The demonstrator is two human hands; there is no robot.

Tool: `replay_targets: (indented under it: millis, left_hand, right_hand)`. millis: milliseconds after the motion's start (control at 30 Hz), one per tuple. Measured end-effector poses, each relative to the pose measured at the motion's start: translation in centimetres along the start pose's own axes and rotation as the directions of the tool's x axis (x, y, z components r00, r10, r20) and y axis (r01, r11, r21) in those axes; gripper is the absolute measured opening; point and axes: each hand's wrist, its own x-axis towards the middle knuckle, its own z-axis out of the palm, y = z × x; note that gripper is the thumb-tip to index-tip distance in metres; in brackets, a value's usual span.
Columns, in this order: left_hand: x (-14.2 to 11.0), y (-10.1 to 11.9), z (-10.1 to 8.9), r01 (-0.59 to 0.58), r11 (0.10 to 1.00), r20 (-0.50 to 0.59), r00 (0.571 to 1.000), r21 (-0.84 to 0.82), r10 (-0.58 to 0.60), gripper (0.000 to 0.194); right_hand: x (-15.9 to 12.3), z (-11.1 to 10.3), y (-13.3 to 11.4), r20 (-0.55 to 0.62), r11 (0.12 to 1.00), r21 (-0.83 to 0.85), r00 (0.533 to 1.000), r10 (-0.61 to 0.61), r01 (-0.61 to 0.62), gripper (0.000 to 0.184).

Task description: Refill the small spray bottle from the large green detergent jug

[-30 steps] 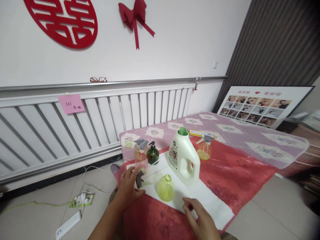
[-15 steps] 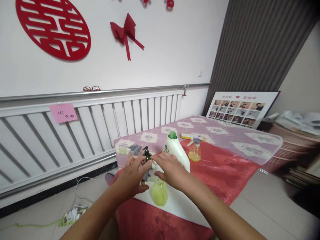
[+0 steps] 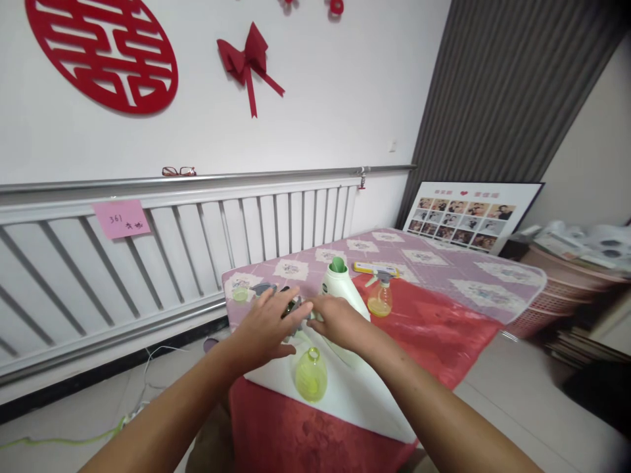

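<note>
My left hand (image 3: 266,326) is held over the near left of the table, fingers spread and thumb apart. Close to its fingertips, my right hand (image 3: 340,322) has its fingers curled in on a grey spray head (image 3: 298,316), which is mostly hidden between the hands. Below them an open yellow-green bottle (image 3: 311,380) stands upright without a top on a white board (image 3: 362,401). Behind my right hand rises a large white jug (image 3: 340,284) with a green piece in its mouth. Partly covered by my left hand are a dark pump bottle (image 3: 286,305) and another grey spray head (image 3: 261,288).
A clear spray bottle (image 3: 380,299) with yellow liquid stands on the red cloth (image 3: 434,322). Behind it lies a yellow-and-white box (image 3: 362,268). A small pale green lid (image 3: 240,294) is at the table's left. A radiator (image 3: 256,223) runs along the wall.
My right fingers have curled in towards the grey spray head, and both hands have shifted slightly. The bottle's open neck now shows clear of the hands. The view has turned a little.
</note>
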Motion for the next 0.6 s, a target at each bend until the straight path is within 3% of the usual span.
replay_targets:
  millis: [100, 167, 233, 300, 367, 433, 500, 600]
  left_hand:
    - [-1.2, -0.4, 0.6, 0.164, 0.980, -0.177, 0.967, -0.114, -0.183, 0.088]
    - [-2.4, -0.5, 2.1, 0.303, 0.920, -0.300, 0.879, -0.250, -0.371, 0.083]
    - [-3.6, -0.1, 4.5, 0.391, 0.825, -0.340, 0.773, -0.408, -0.535, 0.078]
    - [-4.8, 0.8, 7.6, 0.438, 0.737, -0.254, 0.743, -0.514, -0.619, 0.075]
    - [-5.7, 2.3, 10.7, 0.505, 0.643, -0.091, 0.742, -0.576, -0.664, 0.072]
    - [-6.2, 4.1, 13.4, 0.575, 0.553, 0.030, 0.709, -0.602, -0.705, 0.074]
    - [-6.4, 5.7, 15.1, 0.619, 0.509, 0.103, 0.689, -0.598, -0.718, 0.078]
    - [-6.1, 7.4, 16.2, 0.668, 0.467, 0.171, 0.660, -0.580, -0.732, 0.082]
  right_hand:
    - [0.2, -0.5, 1.0, -0.062, 0.989, 0.134, 0.995, 0.076, -0.067, 0.028]
    - [0.2, -0.9, 1.7, -0.112, 0.964, 0.243, 0.983, 0.142, -0.112, 0.024]
    - [0.2, -1.1, 2.2, -0.162, 0.921, 0.362, 0.964, 0.213, -0.142, 0.024]
    - [0.2, -1.1, 2.5, -0.198, 0.861, 0.484, 0.940, 0.279, -0.154, 0.029]
    - [0.1, -0.9, 2.5, -0.220, 0.791, 0.594, 0.916, 0.337, -0.149, 0.035]
    - [0.1, -0.6, 2.1, -0.240, 0.720, 0.682, 0.891, 0.386, -0.128, 0.037]
    - [0.0, -0.2, 1.7, -0.256, 0.651, 0.753, 0.867, 0.427, -0.098, 0.037]
    - [-0.1, 0.5, 1.1, -0.259, 0.554, 0.831, 0.842, 0.473, -0.056, 0.035]
